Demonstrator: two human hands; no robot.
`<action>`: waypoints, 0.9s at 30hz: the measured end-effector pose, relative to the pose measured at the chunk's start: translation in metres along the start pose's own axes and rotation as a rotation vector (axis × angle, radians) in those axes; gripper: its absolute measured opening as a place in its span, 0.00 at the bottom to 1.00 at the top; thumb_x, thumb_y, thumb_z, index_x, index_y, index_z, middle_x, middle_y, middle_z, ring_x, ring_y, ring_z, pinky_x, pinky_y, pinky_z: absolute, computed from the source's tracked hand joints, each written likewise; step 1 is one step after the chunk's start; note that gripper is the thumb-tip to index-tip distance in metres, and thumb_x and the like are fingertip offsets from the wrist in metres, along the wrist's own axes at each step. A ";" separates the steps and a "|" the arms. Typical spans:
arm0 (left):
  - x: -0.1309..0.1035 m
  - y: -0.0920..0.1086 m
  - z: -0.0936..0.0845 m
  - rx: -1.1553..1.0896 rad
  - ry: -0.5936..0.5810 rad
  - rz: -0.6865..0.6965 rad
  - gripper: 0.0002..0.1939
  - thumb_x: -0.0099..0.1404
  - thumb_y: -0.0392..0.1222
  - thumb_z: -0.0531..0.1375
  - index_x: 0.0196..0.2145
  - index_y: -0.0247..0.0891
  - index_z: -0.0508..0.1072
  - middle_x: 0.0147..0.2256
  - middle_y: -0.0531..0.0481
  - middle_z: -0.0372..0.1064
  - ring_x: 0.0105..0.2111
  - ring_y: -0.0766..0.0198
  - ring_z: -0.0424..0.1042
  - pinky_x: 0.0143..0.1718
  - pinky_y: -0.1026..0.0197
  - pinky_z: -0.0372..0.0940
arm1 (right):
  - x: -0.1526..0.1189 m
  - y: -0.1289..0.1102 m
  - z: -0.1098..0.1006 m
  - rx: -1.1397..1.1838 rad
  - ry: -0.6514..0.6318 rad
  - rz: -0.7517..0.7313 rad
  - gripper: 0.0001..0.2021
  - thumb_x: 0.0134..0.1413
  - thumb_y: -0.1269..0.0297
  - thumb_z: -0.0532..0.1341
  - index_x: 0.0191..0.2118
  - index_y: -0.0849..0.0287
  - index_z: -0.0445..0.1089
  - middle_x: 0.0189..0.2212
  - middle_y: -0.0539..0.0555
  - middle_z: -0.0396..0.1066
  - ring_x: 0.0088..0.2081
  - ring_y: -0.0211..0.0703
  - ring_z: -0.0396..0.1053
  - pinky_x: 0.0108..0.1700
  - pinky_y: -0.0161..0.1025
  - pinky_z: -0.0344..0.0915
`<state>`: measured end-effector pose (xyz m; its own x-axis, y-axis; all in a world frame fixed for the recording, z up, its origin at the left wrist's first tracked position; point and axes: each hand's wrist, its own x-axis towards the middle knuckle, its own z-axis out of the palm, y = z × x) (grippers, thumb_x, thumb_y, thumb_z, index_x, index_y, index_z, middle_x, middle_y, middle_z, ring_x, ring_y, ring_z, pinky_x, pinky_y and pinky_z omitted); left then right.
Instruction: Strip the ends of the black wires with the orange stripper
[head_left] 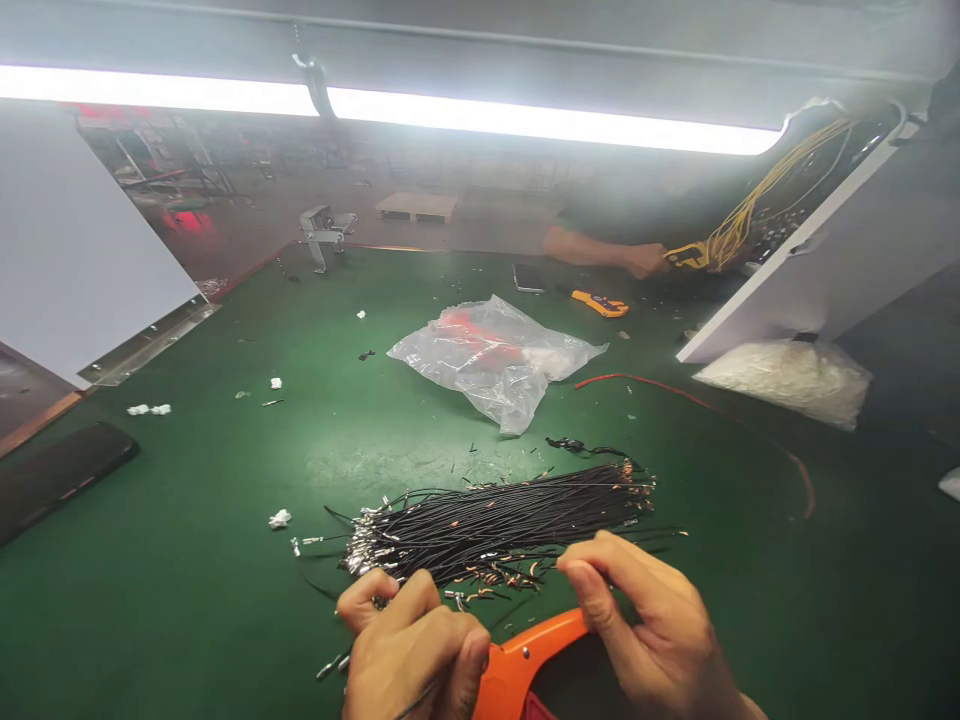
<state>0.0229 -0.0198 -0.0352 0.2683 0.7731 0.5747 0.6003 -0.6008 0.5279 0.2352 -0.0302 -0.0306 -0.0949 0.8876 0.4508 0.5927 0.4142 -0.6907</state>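
My left hand (416,645) is closed at the bottom middle, with a thin black wire (421,702) showing between its fingers. Just right of it, my right hand (649,620) has thumb and forefinger pinched together; anything between the fingertips is too small to make out. An orange-handled hand tool (521,655) lies between both hands, partly hidden by them. I cannot tell whether either hand grips it. Beyond the hands, a bundle of cut black wires (502,515) rests on the green table, with silvery terminals at the left and copper-coloured ends at the right.
A clear plastic bag (495,355) lies mid-table, a yellow-orange hand tool (600,303) behind it. A red wire (697,400) curves at right near another bag (787,378). A dark phone-like object (64,480) is at left. Another person's arm (604,250) reaches in opposite.
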 end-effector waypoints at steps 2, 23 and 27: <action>-0.004 -0.003 0.002 -0.021 -0.021 0.043 0.21 0.77 0.39 0.47 0.26 0.41 0.68 0.17 0.62 0.61 0.20 0.69 0.59 0.39 0.54 0.49 | -0.002 0.000 -0.004 0.001 0.000 0.059 0.11 0.68 0.69 0.54 0.31 0.54 0.63 0.20 0.43 0.57 0.21 0.33 0.56 0.25 0.34 0.54; 0.008 -0.014 -0.019 -0.019 0.117 0.039 0.12 0.67 0.24 0.54 0.30 0.40 0.66 0.22 0.61 0.62 0.21 0.69 0.59 0.40 0.56 0.52 | 0.008 -0.015 -0.039 -0.387 -0.895 0.124 0.26 0.44 0.56 0.74 0.49 0.58 0.72 0.48 0.62 0.72 0.47 0.62 0.70 0.48 0.56 0.69; 0.012 -0.020 -0.021 -0.002 0.176 0.061 0.11 0.66 0.25 0.55 0.32 0.39 0.67 0.22 0.61 0.60 0.20 0.70 0.58 0.39 0.56 0.51 | -0.014 0.001 -0.036 -0.585 -0.742 -0.152 0.23 0.47 0.66 0.70 0.51 0.61 0.72 0.42 0.64 0.77 0.40 0.61 0.76 0.39 0.52 0.73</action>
<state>-0.0011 -0.0026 -0.0258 0.1676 0.6881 0.7060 0.5852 -0.6458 0.4904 0.2659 -0.0497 -0.0179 -0.5673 0.8175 -0.0996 0.8190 0.5474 -0.1720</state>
